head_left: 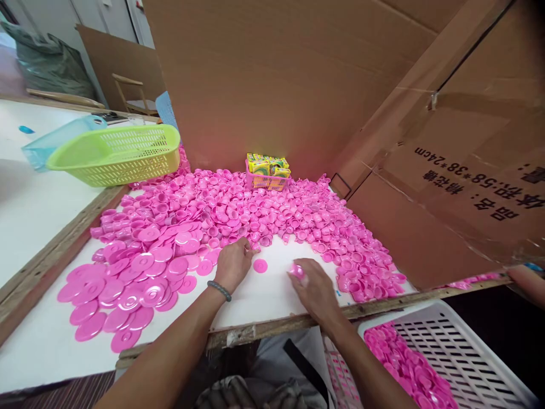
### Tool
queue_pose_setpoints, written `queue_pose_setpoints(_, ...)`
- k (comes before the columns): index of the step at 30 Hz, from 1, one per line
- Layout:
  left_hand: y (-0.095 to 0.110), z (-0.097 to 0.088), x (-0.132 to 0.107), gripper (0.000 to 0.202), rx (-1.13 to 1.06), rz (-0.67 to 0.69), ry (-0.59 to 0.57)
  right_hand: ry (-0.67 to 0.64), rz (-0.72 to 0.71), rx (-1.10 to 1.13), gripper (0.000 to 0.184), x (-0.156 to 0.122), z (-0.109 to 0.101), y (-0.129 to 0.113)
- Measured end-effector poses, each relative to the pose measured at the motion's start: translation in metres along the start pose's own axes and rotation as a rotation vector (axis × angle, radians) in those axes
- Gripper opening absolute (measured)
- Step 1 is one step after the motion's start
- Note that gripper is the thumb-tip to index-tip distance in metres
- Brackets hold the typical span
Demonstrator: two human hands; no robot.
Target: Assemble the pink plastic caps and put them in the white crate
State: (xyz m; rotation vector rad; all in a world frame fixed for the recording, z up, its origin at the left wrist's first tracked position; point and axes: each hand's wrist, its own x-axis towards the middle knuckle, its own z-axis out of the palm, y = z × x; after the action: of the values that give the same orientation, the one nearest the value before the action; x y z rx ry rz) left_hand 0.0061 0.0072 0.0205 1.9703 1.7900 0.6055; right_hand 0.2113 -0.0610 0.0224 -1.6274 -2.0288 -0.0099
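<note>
A wide heap of small pink plastic cups [264,210] covers the back of the white table [46,335]. Flat pink saucers [128,284] lie spread at the left. My left hand [234,262] rests with curled fingers at the heap's near edge, fingertips pinched on something I cannot make out. One lone pink saucer [260,265] lies on the table between my hands. My right hand [313,289] is closed on a small pink piece [297,270].
A yellow-green basket [117,153] and a blue tub [51,145] stand at the back left. A small pink basket with yellow packs [267,170] sits by the cardboard wall [298,79]. A white crate [451,341] with pink parts sits low at right. Another person's hand [528,281] shows at the far right.
</note>
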Motion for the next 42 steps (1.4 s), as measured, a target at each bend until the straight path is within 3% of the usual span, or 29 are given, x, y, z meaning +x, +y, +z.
queue_pose_setpoints(2,0.003,0.001,-0.002,0.026,0.052,0.034,0.033,0.184,0.09,-0.1,0.026,-0.033,-0.029,0.021)
queue_pose_setpoints(4,0.006,0.002,-0.004,0.03,0.111,0.084,0.034,0.293,0.225,-0.284,0.029,-0.072,-0.062,0.047)
queue_pose_setpoints(6,0.009,0.003,-0.003,0.034,0.151,0.128,-0.014,0.359,0.273,-0.496,0.031,-0.108,-0.088,0.07)
queue_pose_setpoints(9,0.01,0.008,0.0,0.029,0.17,0.166,-0.091,0.475,0.319,-0.694,0.034,-0.14,-0.105,0.086)
queue_pose_setpoints(12,0.006,0.013,0.003,0.024,0.169,0.174,-0.071,0.418,0.212,-0.505,0.031,-0.127,-0.089,0.071)
queue_pose_setpoints(15,-0.001,0.013,0.005,0.019,0.125,0.186,-0.017,0.341,0.143,-0.157,0.022,-0.078,-0.055,0.033)
queue_pose_setpoints(19,-0.01,0.01,0.008,0.013,-0.005,0.19,-0.002,0.026,-0.072,0.213,0.019,-0.008,-0.003,-0.02)
queue_pose_setpoints(22,-0.015,0.009,0.011,0.011,-0.091,0.154,0.0,-0.082,-0.167,0.313,0.024,0.026,0.028,-0.038)
queue_pose_setpoints(26,-0.016,0.013,0.014,0.01,-0.112,0.177,0.001,-0.04,-0.079,0.317,0.029,0.047,0.051,-0.037)
queue_pose_setpoints(29,-0.013,0.012,0.014,0.009,-0.09,0.171,-0.009,-0.091,-0.123,0.239,0.031,0.054,0.058,-0.034)
queue_pose_setpoints(35,-0.008,0.005,0.005,0.011,-0.096,0.157,0.071,-0.094,-0.137,0.103,0.015,0.061,0.07,-0.029)
queue_pose_setpoints(38,-0.009,0.008,0.002,0.012,-0.147,0.168,-0.035,-0.061,-0.114,0.121,0.016,0.056,0.068,-0.02)
queue_pose_setpoints(42,-0.009,0.017,-0.001,0.034,-0.2,0.179,-0.17,-0.006,-0.041,0.326,0.015,0.042,0.057,-0.011)
